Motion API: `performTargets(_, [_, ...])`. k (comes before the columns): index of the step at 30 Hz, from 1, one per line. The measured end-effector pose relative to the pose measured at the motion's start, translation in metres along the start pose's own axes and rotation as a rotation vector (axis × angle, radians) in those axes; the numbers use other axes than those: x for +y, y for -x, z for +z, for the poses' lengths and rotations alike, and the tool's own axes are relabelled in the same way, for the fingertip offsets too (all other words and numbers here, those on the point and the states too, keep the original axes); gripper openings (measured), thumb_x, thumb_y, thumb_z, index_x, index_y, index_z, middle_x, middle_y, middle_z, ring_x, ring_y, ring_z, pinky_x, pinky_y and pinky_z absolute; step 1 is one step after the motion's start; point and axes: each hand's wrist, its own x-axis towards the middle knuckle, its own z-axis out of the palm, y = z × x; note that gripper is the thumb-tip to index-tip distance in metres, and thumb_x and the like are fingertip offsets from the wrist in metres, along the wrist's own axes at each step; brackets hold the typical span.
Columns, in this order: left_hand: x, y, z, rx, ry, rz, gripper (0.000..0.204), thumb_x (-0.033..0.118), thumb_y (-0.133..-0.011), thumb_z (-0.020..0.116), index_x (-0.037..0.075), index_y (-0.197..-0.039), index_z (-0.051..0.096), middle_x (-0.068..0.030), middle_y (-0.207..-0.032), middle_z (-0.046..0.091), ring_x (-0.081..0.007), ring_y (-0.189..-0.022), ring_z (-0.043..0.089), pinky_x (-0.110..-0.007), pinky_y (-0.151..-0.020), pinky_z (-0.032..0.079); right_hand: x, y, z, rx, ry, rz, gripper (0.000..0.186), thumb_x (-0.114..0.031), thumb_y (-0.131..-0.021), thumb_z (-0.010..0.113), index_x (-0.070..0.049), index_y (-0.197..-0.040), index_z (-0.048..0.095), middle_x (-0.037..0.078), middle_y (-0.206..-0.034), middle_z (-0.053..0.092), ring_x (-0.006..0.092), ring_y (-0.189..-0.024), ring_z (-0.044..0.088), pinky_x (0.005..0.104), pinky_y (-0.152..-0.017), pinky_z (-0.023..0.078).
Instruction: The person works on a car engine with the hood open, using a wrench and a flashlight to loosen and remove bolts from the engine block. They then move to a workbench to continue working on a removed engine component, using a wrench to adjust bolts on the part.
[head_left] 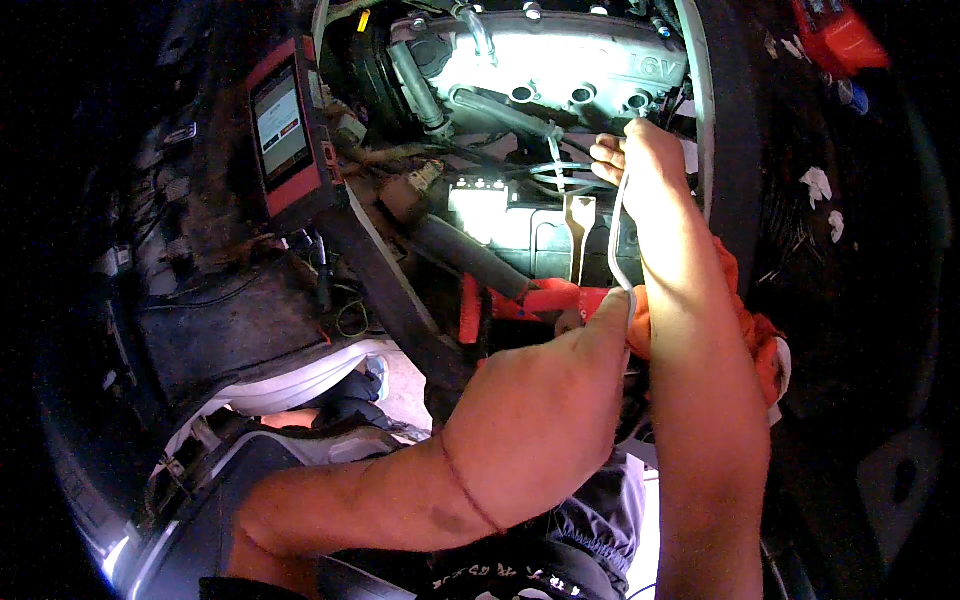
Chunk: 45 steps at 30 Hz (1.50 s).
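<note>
An engine is exposed below me, its silver-grey cover (560, 55) brightly lit, with a row of round ports along its near edge. My right hand (655, 155) is closed at the rightmost port (637, 102), pinching the upper part of a thin grey tube (616, 235); its fingertips are partly hidden. The tube runs down, bent, to my left hand (590, 335), which is closed round its lower part with the thumb along it. Red plastic-looking parts (510, 300) lie beside the left hand. An orange cloth (735, 290) shows behind my right forearm.
At the left, a red-framed tablet (283, 130) with a lit screen rests against the opening's frame (385, 275). A forked flat metal piece (578, 225) stands between hoses and cables. White paper scraps (816, 184) and a red object (845, 40) lie at the right. A shoe (377, 378) shows lower left.
</note>
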Motion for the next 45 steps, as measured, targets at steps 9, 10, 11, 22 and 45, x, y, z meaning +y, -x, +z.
performTargets(9, [-0.011, -0.052, 0.014, 0.239, 0.073, -0.005, 0.029, 0.013, -0.093, 0.054, -0.005, -0.116, 0.06, -0.0285, -0.087, 0.064, -0.0438, -0.083, 0.064, -0.046, -0.073, 0.05, 0.007, -0.008, -0.009, -0.181, -0.112, -0.014, 0.012, -0.008, -0.09, 0.038, 0.0, -0.097, 0.046, 0.018, -0.088, 0.064, 0.0265, -0.067, 0.066, 0.0404, -0.059, 0.056])
performTargets(10, [-0.015, -0.062, 0.014, 0.277, 0.079, 0.037, 0.029, 0.014, -0.093, 0.054, -0.005, -0.114, 0.061, -0.0282, -0.087, 0.064, -0.0437, -0.083, 0.064, -0.045, -0.073, 0.051, 0.006, -0.01, -0.009, -0.188, -0.13, 0.014, 0.015, -0.006, -0.091, 0.038, 0.001, -0.099, 0.049, 0.018, -0.085, 0.065, 0.0268, -0.065, 0.066, 0.0399, -0.057, 0.055])
performTargets(11, [-0.019, -0.073, 0.013, 0.291, 0.083, 0.046, 0.028, 0.015, -0.093, 0.054, -0.004, -0.113, 0.062, -0.0279, -0.087, 0.064, -0.0436, -0.084, 0.064, -0.044, -0.073, 0.051, 0.004, -0.012, -0.005, -0.177, -0.134, 0.067, 0.019, -0.005, -0.091, 0.038, 0.003, -0.101, 0.051, 0.019, -0.082, 0.065, 0.0272, -0.063, 0.066, 0.0394, -0.055, 0.054])
performTargets(22, [-0.016, -0.073, 0.011, 0.278, 0.034, 0.093, 0.02, 0.012, -0.092, 0.049, -0.005, -0.093, 0.06, -0.0288, -0.078, 0.062, -0.0471, -0.079, 0.061, -0.053, -0.072, 0.048, 0.006, -0.021, -0.008, -0.243, -0.154, 0.066, 0.009, -0.008, -0.09, 0.039, -0.002, -0.093, 0.045, 0.017, -0.08, 0.06, 0.0227, -0.058, 0.055, 0.0379, -0.051, 0.047])
performTargets(45, [-0.001, -0.015, 0.017, 0.229, 0.092, 0.026, 0.033, 0.011, -0.096, 0.054, -0.005, -0.125, 0.056, -0.0243, -0.076, 0.063, -0.0331, -0.065, 0.066, -0.039, -0.062, 0.049, 0.005, -0.005, -0.004, -0.077, -0.028, -0.003, 0.025, -0.015, -0.093, 0.042, 0.001, -0.109, 0.052, 0.016, -0.087, 0.067, 0.0239, -0.067, 0.067, 0.0373, -0.059, 0.058])
